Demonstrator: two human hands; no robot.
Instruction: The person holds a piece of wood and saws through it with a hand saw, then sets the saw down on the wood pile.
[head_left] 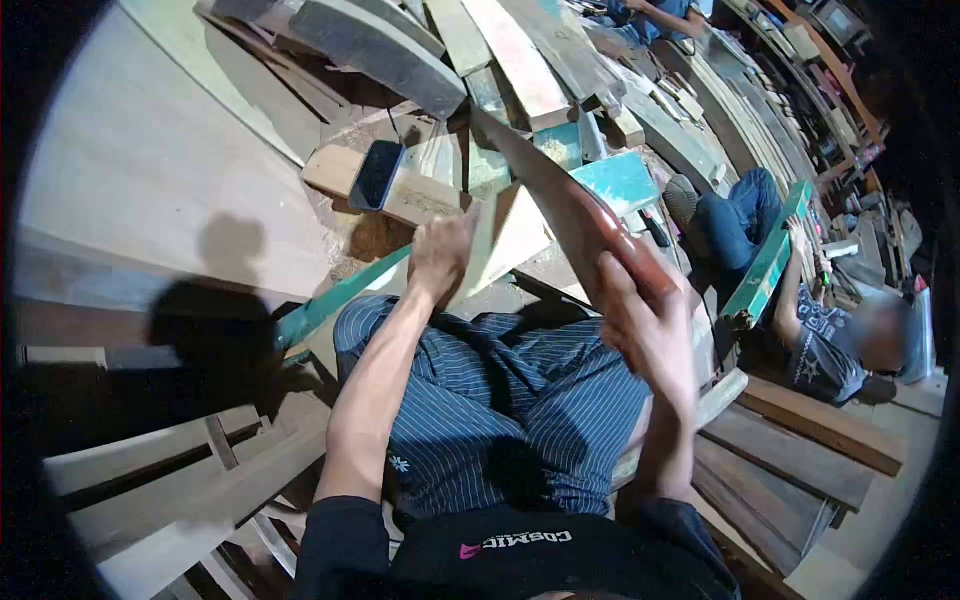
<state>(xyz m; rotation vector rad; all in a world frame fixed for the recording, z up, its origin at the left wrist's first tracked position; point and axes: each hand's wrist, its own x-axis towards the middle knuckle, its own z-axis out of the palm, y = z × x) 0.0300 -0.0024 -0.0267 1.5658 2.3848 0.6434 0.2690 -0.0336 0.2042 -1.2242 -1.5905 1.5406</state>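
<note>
There is one saw (560, 202), one phone (376, 176) to the left of the saw, two other people (735, 225) and one long green beam (771, 258) to the right of the saw, and too many boards (375, 52) around the saw to count.

A long handsaw (570, 205) with a tapering, dull metal blade and glossy reddish-brown handle slants just beside a pale, bare wooden board (512, 232). The handle sits to the board's right, gripped by the right hand (645, 310); the narrow tip reaches past its far end. From here, I can't tell whether they touch.
</note>
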